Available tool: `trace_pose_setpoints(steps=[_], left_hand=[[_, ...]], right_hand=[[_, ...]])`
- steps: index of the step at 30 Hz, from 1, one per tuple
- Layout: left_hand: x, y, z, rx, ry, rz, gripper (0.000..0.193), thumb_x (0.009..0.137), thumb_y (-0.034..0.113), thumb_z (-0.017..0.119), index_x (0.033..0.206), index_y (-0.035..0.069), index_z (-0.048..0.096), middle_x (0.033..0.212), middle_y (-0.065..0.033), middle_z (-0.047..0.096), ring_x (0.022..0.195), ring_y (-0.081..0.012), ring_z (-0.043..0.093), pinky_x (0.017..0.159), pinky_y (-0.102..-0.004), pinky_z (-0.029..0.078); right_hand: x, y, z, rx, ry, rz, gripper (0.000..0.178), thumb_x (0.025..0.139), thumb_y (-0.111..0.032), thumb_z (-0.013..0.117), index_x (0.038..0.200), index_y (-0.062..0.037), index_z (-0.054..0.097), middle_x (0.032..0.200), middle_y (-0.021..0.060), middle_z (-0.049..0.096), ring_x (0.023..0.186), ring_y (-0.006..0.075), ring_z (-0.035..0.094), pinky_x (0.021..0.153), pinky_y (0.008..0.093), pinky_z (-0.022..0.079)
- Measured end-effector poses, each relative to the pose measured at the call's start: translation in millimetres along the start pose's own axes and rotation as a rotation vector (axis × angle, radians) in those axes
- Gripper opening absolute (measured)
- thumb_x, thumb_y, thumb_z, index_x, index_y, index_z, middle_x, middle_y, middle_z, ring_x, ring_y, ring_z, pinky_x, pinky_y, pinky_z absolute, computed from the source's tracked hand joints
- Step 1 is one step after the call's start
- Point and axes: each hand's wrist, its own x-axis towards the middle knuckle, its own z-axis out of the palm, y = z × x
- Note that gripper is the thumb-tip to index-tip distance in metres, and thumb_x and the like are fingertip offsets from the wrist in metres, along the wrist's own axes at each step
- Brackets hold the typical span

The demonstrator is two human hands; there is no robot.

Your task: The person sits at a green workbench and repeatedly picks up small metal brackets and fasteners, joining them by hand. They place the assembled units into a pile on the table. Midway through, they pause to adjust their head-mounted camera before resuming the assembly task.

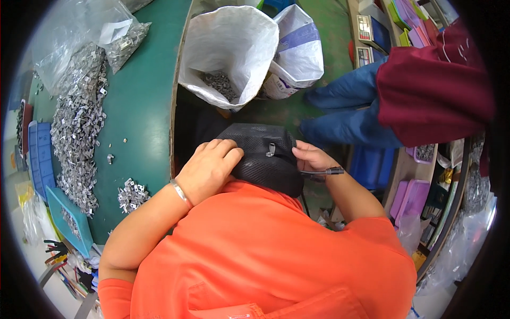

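Observation:
A black mesh pouch (263,139) lies against the front of my orange shirt at the waist. My left hand (211,166) curls its fingers over the pouch's left side. At the opposite edge my right hand (312,157) pinches the pouch between thumb and fingers; some fingertips are hidden. A small metal piece (271,150) shows on the front of the pouch. From its right side a black cable with a connector (333,170) sticks out beneath my right hand.
Small metal parts (79,122) are heaped on the green table (141,64) at left, near a turquoise tray (71,223). Ahead stand two white sacks (231,42), one holding metal parts. A person in blue trousers (345,125) stands at right, by shelves with purple bins (411,199).

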Motion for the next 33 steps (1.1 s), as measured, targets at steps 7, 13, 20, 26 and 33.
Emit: trace_pose_setpoints(steps=[7,13,20,26,33], left_hand=[[-21.8,0.3,-10.7,0.013,0.086,-0.012,0.051,0.067,0.005,0.067,0.116,0.004,0.053,0.116,-0.0132,0.054,0.107,-0.0312,0.053,0.093,-0.0403,0.041],[2.5,9.1,-3.7,-0.096,0.121,0.116,0.065,0.068,0.017,0.077,0.128,0.009,0.054,0.114,-0.0098,0.054,0.104,-0.0286,0.053,0.090,-0.0412,0.042],[18.7,11.8,4.5,-0.063,0.153,0.133,0.039,0.068,0.018,0.078,0.104,0.018,0.064,0.115,-0.0083,0.051,0.111,-0.0292,0.048,0.096,-0.0496,0.037],[2.7,5.8,6.1,-0.040,0.287,0.238,0.028,0.058,0.010,0.072,0.083,0.015,0.062,0.107,-0.0058,0.053,0.108,-0.0260,0.052,0.100,-0.0517,0.034],[-4.9,7.8,9.8,-0.055,0.277,0.187,0.023,0.064,0.010,0.067,0.086,0.013,0.063,0.102,-0.0058,0.053,0.104,-0.0241,0.054,0.099,-0.0512,0.033]], right_hand=[[15.4,-14.0,39.2,-0.326,-0.150,-0.129,0.032,0.095,-0.013,0.054,0.123,0.0031,0.055,0.121,0.0071,0.061,0.112,0.0155,0.055,0.101,0.0318,0.040],[20.5,-10.2,39.6,-0.254,-0.111,-0.134,0.031,0.094,-0.014,0.056,0.120,0.0029,0.056,0.116,0.0078,0.063,0.106,0.0150,0.059,0.095,0.0306,0.044],[20.7,-8.7,34.3,-0.280,-0.092,-0.124,0.029,0.094,-0.014,0.056,0.117,0.0028,0.057,0.113,0.0071,0.063,0.102,0.0142,0.060,0.092,0.0299,0.046],[22.5,-8.9,32.7,-0.265,-0.026,-0.120,0.024,0.096,-0.011,0.053,0.113,0.0041,0.058,0.111,0.0095,0.064,0.099,0.0161,0.062,0.090,0.0308,0.047],[27.6,-5.0,21.9,-0.259,0.158,-0.083,0.023,0.096,-0.011,0.053,0.111,0.0042,0.059,0.108,0.0096,0.065,0.097,0.0164,0.062,0.088,0.0304,0.048]])
